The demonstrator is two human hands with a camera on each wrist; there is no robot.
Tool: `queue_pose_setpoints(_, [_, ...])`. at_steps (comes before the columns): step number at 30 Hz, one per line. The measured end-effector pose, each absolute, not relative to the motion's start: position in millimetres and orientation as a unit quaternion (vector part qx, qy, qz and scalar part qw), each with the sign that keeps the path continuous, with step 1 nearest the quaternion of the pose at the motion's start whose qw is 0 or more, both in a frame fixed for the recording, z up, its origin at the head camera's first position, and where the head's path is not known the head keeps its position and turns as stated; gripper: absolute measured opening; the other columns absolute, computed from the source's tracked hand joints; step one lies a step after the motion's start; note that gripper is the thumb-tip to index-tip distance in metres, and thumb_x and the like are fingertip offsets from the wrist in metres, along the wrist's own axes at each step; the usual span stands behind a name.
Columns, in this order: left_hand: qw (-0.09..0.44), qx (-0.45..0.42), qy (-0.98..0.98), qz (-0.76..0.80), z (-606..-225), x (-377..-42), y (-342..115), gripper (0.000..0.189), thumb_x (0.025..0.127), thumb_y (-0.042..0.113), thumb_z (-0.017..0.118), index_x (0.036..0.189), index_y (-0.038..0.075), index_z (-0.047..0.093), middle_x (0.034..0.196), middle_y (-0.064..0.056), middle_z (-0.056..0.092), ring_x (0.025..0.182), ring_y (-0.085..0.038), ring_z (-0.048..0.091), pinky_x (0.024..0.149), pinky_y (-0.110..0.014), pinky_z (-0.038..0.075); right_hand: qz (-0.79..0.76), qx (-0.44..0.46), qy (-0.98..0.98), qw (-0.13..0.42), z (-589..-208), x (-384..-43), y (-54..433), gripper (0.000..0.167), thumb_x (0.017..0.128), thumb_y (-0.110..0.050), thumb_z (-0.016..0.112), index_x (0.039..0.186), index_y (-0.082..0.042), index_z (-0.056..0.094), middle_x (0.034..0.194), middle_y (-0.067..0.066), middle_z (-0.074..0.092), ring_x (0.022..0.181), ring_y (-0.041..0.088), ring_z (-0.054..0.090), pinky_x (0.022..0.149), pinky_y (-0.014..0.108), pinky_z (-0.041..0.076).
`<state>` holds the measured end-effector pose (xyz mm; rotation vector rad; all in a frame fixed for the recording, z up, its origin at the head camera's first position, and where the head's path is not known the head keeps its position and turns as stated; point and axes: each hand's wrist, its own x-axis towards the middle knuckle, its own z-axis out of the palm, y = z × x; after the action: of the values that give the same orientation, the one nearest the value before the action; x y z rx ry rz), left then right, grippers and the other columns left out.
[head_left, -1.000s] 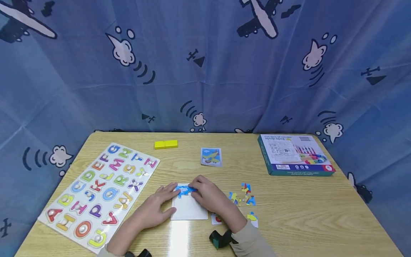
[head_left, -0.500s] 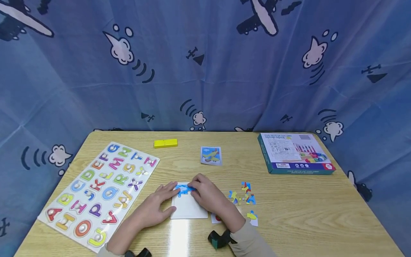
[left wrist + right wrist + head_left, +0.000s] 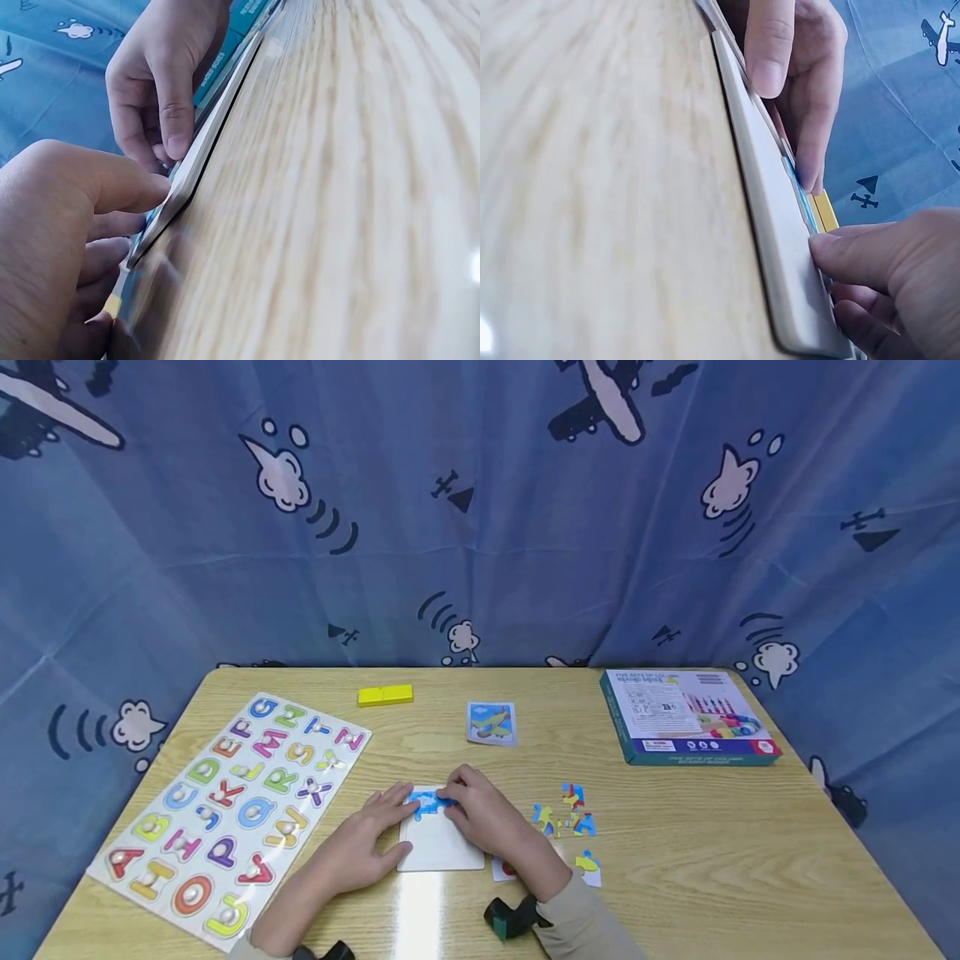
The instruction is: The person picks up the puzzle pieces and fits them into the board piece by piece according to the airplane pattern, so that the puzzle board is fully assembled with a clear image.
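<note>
One blue puzzle strip (image 3: 430,802) is lying along the far edge of the white board (image 3: 441,847), between my left hand (image 3: 365,845) and my right hand (image 3: 483,810), neither plainly nearer. My left fingers are resting fairly straight at the board's left side, gripping nothing; my right ones are bending at the strip's right end, whether pinching I cannot tell. Its long axis is running left to right, jagged side facing the board's near edge
</note>
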<state>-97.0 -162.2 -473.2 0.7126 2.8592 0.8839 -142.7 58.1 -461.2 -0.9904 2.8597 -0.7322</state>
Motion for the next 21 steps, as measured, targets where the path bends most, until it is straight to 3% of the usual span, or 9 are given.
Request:
queue_pose_setpoints(13, [-0.006, 0.290, 0.920, 0.263, -479.3, -105.8, -147.5, 0.050, 0.089, 0.029, 0.063, 0.134, 0.009, 0.055, 0.146, -0.006, 0.045, 0.138, -0.020, 0.037, 0.118, -0.042, 0.026, -0.260, -0.307, 0.915, 0.032, -462.9, -142.8, 57.6, 0.023, 0.093, -0.013, 0.060, 0.114, -0.007, 0.067, 0.111, 0.002, 0.054, 0.098, 0.013, 0.052, 0.080, 0.022, 0.052])
queue_pose_setpoints(21, [0.009, 0.267, 0.928, 0.260, -479.9, -108.8, -142.8, 0.051, 0.091, 0.033, 0.061, 0.136, 0.011, 0.053, 0.147, -0.001, 0.044, 0.139, -0.015, 0.035, 0.119, -0.037, 0.024, -0.266, -0.311, 0.912, 0.031, -462.7, -144.4, 58.6, 0.024, 0.092, -0.013, 0.061, 0.114, -0.006, 0.065, 0.111, 0.003, 0.054, 0.101, 0.014, 0.052, 0.085, 0.027, 0.052])
